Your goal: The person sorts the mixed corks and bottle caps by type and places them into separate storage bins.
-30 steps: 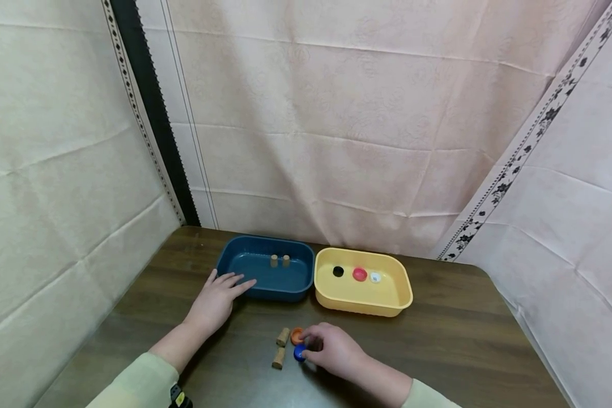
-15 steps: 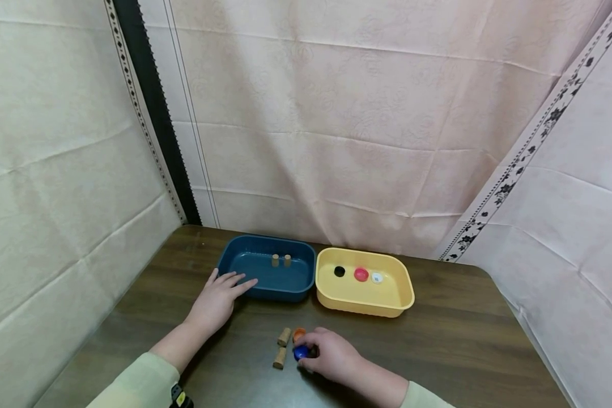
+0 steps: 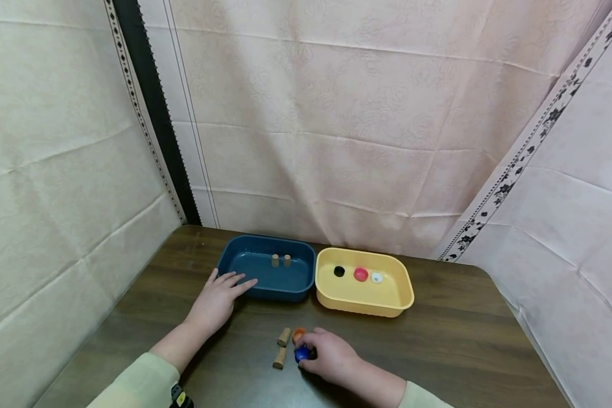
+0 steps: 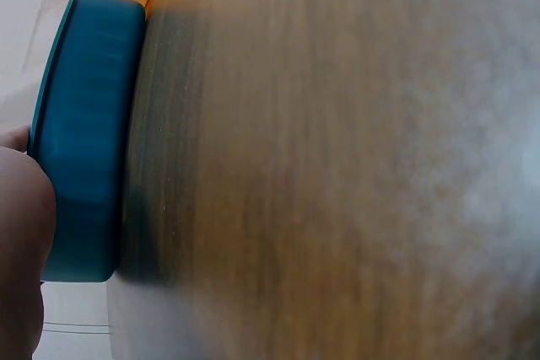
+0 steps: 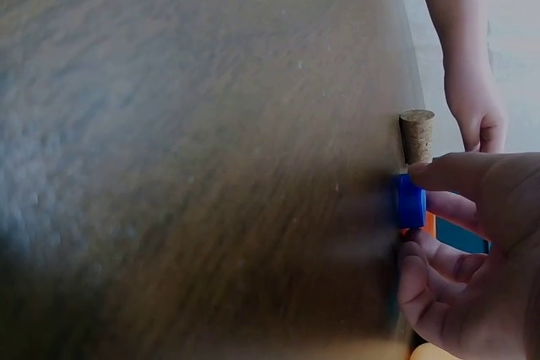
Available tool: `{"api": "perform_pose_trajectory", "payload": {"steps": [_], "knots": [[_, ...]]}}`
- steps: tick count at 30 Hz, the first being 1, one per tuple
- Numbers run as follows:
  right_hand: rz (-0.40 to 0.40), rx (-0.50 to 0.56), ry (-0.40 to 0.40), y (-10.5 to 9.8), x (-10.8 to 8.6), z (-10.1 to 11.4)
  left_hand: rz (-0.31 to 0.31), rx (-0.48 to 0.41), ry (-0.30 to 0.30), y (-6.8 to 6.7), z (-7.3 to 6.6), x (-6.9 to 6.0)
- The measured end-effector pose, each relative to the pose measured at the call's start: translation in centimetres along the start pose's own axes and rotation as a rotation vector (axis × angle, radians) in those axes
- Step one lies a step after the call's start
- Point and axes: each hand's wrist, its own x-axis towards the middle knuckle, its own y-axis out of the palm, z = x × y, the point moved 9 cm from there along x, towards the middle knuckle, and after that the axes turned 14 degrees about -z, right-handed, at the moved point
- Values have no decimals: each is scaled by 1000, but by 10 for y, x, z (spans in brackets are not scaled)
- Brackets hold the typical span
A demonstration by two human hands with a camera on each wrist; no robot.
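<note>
The right hand (image 3: 334, 357) pinches a blue cap (image 3: 302, 354) between thumb and fingers, low at the table; the right wrist view shows the blue cap (image 5: 411, 201) on edge by the thumb. An orange cap (image 3: 298, 335) lies just behind it. Two corks (image 3: 283, 337) lie to its left, one nearer the front. With fingers spread, the left hand (image 3: 215, 300) rests at the near left rim of the blue tray (image 3: 280, 295). The left wrist view shows part of that hand (image 4: 21, 233) against the blue tray's side (image 4: 89, 141).
Two upright corks (image 3: 275, 260) stand inside the blue tray. Right beside it, a yellow tray (image 3: 362, 306) holds a black cap (image 3: 339, 271), a red cap (image 3: 360, 274) and a white cap (image 3: 376, 277). Pale cloth (image 3: 306, 124) hangs behind and on both sides of the table (image 3: 449, 334).
The right fingers have closed around the blue cap, which appears shifted very slightly right and tilted. The left hand has stayed at the blue tray.
</note>
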Motion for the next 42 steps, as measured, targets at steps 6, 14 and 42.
{"api": "perform_pose_trajectory", "payload": {"steps": [6,14,42], "knots": [[-3,9,2,0,0,-1,-7,-2,3,0,0,0],[-23,91,56,-6,0,-7,4,-3,-3,-1,0,0],[-320,356,121,-77,20,-27,7,2,-11,-1,0,0]]}}
